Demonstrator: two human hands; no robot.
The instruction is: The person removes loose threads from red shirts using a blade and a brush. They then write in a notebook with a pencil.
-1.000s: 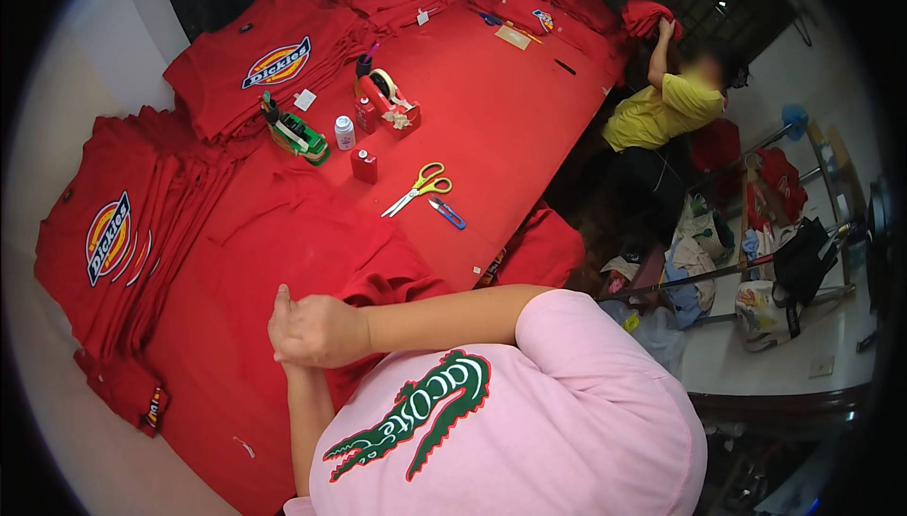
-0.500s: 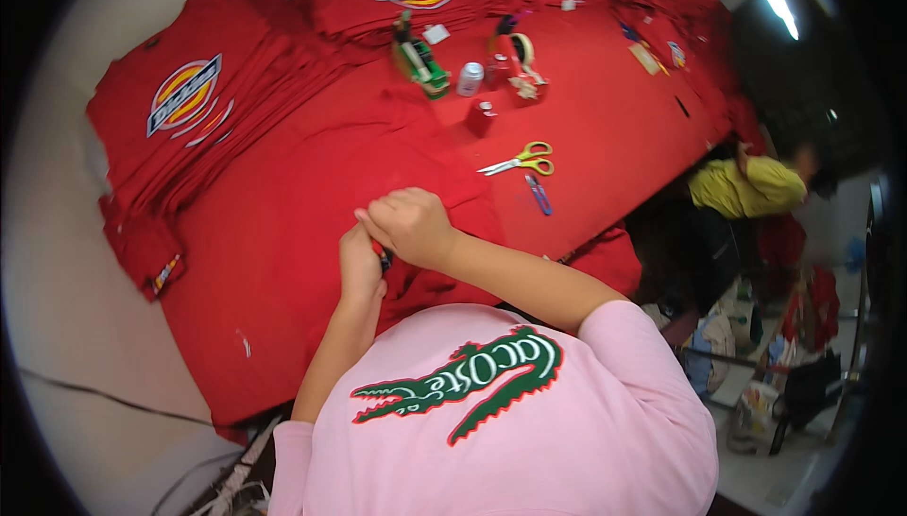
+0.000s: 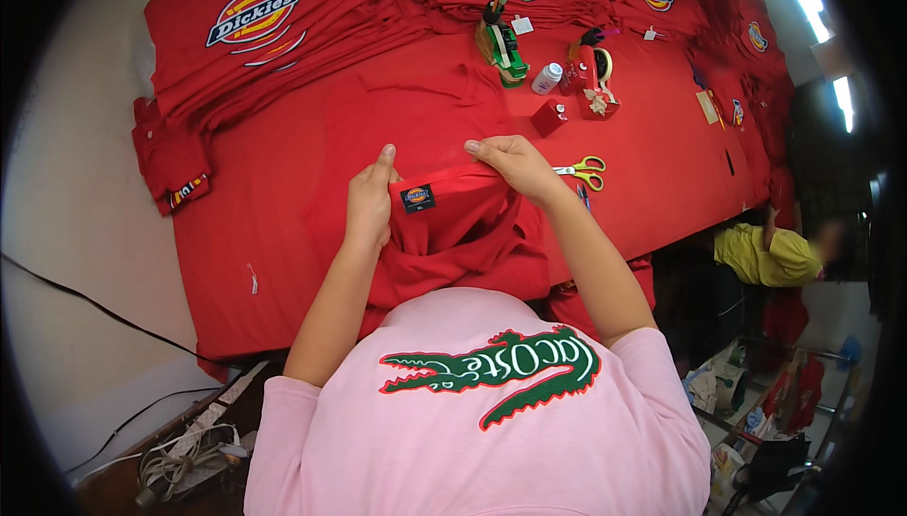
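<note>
A red T-shirt (image 3: 453,232) lies over the near edge of the red table, its neckline drawn up between my hands. My left hand (image 3: 370,199) grips the collar at one side, thumb on top, beside a small black neck label (image 3: 417,197). My right hand (image 3: 518,164) pinches the collar's other side, thumb stretched along it. The neckband is pulled fairly straight between them. Just past my right hand lie yellow-green scissors (image 3: 588,172), their blades partly hidden behind it. A small blue cutter (image 3: 583,197) rests beside my right forearm, mostly covered.
Stacks of folded red shirts (image 3: 283,53) line the far side of the red table (image 3: 652,166). A green tape dispenser (image 3: 505,53), a white bottle (image 3: 547,78), a red box (image 3: 549,117) and a red tape dispenser (image 3: 600,91) stand mid-table. A person in yellow (image 3: 775,256) is at the right.
My hands were close together over the cloth; now they are spread apart, with the collar stretched between them and the neck label showing. The view has shifted, moving the table items rightward.
</note>
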